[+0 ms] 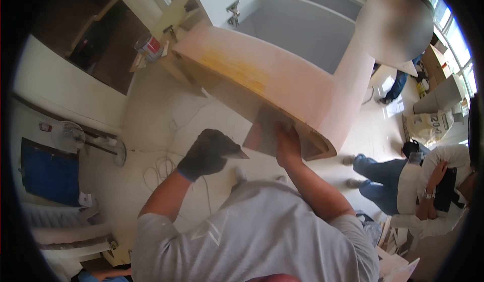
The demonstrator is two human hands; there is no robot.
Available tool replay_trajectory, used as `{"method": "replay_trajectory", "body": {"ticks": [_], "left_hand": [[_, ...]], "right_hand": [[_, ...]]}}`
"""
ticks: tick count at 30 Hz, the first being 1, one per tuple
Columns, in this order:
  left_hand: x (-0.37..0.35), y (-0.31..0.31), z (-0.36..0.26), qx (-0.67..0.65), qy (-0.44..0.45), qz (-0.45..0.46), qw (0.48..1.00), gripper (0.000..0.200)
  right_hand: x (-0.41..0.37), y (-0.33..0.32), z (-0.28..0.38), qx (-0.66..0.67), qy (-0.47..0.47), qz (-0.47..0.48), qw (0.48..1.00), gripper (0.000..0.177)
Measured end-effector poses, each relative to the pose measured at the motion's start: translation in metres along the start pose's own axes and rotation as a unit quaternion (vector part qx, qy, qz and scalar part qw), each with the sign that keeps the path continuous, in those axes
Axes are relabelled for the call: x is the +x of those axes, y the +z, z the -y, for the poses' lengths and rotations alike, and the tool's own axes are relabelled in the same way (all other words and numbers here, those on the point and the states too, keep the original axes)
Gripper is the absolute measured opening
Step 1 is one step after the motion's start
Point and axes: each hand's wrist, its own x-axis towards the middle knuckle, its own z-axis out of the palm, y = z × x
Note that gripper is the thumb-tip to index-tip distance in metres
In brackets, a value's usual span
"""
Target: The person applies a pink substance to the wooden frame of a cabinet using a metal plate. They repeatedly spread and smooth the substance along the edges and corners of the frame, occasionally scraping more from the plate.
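My left hand (pixel 205 154) wears a dark glove and is closed on a small flat scraper (pixel 236 153) whose tip points right. My bare right hand (pixel 287 146) grips a wide metal trowel blade (pixel 262 133) and presses it against the lower edge of a large curved pinkish panel (pixel 282 75). The panel has a yellow-stained patch on its upper face. The two hands are a short way apart, both just below the panel's curved edge.
A paint can (pixel 149 47) stands on the floor at the back left, near open cupboards. A fan (pixel 70 135) and a loose white cable (pixel 161 168) are at the left. One person crouches at the right (pixel 428 181), another stands beyond a sack (pixel 428 125).
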Motion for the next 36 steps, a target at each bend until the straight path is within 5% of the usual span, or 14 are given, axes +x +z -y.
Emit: {"method": "replay_trajectory", "body": {"ticks": [2,4,6,8,9,14,17,20,23,26,29,32,36], "left_hand": [[0.0,-0.026,0.028,-0.118,-0.015,-0.112,0.987,0.022],[0.024,-0.086,0.03,-0.142,-0.119,-0.159,0.97,0.023],[0.05,-0.135,0.055,0.06,-0.021,-0.135,0.989,0.025],[0.088,-0.162,0.082,0.29,0.165,-0.109,0.936,0.027],[0.101,-0.168,0.089,0.309,0.137,-0.081,0.938,0.024],[0.149,-0.16,0.106,0.301,0.01,0.013,0.954,0.019],[0.139,-0.125,0.085,0.341,-0.054,-0.012,0.939,0.021],[0.127,-0.108,0.046,0.342,-0.053,-0.03,0.938,0.021],[0.127,-0.126,0.045,0.276,0.06,-0.059,0.957,0.021],[0.146,-0.157,0.099,0.454,0.097,0.002,0.886,0.023],[0.171,-0.159,0.143,0.391,-0.014,0.104,0.914,0.025],[0.183,-0.156,0.1,0.325,-0.146,0.121,0.926,0.03],[0.176,-0.149,0.067,0.322,-0.084,0.088,0.939,0.033]], "right_hand": [[0.001,-0.005,-0.015,-0.07,-0.02,0.037,0.997,0.057],[0.002,-0.003,-0.04,-0.08,-0.013,0.072,0.994,0.056],[0.008,-0.006,-0.079,-0.061,-0.003,0.091,0.994,0.054],[0.02,-0.012,-0.116,-0.01,0.011,0.093,0.996,0.053],[0.017,-0.016,-0.12,0.014,0.01,0.093,0.996,0.053],[-0.007,-0.037,-0.11,0.069,0.035,0.072,0.994,0.052],[-0.004,-0.055,-0.148,-0.016,0.018,0.039,0.999,0.053],[-0.027,-0.058,-0.096,-0.005,0.103,0.059,0.993,0.055],[-0.022,-0.06,-0.117,0.064,0.11,0.036,0.991,0.058],[-0.009,-0.063,-0.139,-0.079,0.027,0.062,0.995,0.058],[-0.01,-0.057,-0.138,-0.15,-0.043,0.015,0.988,0.055],[-0.003,-0.056,-0.146,-0.093,-0.001,0.03,0.995,0.053],[-0.009,-0.065,-0.14,-0.205,-0.088,0.065,0.973,0.052]]}}
